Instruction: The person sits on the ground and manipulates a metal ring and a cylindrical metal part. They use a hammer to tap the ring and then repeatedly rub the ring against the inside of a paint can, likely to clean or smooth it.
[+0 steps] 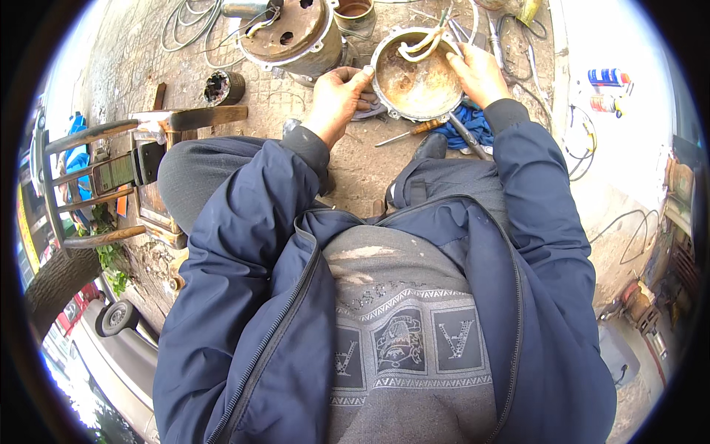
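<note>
A round, rust-stained metal cover (421, 92) with small lugs round its rim is tipped so that its hollow inside faces me. My left hand (336, 102) grips its left edge, thumb on the rim and fingers partly hidden. At the upper right edge, my right hand (479, 72) is closed on the rim. Pale cables (423, 50) hang over the cover's far edge into its hollow. Just below the cover lie a screwdriver (409, 134) with a yellowish handle and a crumpled blue cloth (473, 127). A metal rod (469, 138) slants beside the cloth.
A large rusty cylindrical housing (285, 41) with holes in its top stands at the far left. Nearer are a blackened can (224, 88) and a wooden chair (111, 177). Blue (609, 77) and red-and-white (605, 103) containers are at right. Cables (194, 26) coil on the paving.
</note>
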`<state>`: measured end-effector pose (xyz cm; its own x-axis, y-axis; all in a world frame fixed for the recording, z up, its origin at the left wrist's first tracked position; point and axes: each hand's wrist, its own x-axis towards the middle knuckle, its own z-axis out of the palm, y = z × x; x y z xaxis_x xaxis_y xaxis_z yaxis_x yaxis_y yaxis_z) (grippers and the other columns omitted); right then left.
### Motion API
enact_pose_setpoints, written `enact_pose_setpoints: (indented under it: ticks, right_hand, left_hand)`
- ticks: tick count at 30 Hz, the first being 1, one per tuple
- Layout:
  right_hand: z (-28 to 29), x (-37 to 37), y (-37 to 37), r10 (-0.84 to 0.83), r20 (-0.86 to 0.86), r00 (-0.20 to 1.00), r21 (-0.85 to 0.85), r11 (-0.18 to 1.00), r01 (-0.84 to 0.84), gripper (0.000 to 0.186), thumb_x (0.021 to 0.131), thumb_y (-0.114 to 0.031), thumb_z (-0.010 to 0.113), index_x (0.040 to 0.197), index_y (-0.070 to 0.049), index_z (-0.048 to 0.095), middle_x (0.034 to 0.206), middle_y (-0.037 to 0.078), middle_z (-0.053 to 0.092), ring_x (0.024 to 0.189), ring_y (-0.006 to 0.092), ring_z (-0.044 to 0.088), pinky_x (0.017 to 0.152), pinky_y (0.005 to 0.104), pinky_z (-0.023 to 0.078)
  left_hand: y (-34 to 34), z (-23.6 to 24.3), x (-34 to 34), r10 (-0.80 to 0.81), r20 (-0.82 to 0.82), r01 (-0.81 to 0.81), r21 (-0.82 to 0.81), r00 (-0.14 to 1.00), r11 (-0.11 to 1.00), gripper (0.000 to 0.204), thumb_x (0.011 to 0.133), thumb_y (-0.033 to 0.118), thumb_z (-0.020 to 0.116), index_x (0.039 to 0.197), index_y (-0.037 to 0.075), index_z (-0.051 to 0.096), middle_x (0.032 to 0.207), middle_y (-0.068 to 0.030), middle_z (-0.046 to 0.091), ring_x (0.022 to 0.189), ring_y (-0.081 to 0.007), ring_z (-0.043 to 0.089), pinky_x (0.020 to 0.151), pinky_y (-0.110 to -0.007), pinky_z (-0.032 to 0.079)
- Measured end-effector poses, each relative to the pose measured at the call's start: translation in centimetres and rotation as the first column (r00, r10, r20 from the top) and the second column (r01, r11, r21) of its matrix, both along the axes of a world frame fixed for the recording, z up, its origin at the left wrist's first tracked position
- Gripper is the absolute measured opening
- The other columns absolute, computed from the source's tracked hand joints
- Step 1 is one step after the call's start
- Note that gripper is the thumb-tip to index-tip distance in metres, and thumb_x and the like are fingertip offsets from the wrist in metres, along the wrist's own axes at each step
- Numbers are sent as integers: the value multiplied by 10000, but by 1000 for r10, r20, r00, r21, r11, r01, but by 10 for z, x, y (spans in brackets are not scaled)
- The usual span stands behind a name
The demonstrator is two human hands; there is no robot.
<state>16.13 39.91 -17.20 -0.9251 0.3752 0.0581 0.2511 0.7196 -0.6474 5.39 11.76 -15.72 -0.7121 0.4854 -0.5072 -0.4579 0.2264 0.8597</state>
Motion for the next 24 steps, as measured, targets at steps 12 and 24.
enact_pose_setpoints:
  ticks: [12,24]
  right_hand:
    - [-1,-1,-4,-35,14,999,23,999,34,359,1025,-323,625,1097,16,719,964,290,732,967,473,715,866,541,551]
    - [8,-6,-4,-70,-5,998,26,997,70,372,1030,-332,623,1077,21,732,990,301,734,986,486,714,890,546,558]
  left_hand:
    - [-1,10,-1,22,107,-19,-27,994,999,301,1069,221,708,1137,-72,702,903,-106,768,746,-165,751,605,-259,581]
    - [1,9,-2,67,114,-77,80,991,994,232,1056,156,687,1161,-50,693,949,-87,755,798,-146,740,677,-247,600]
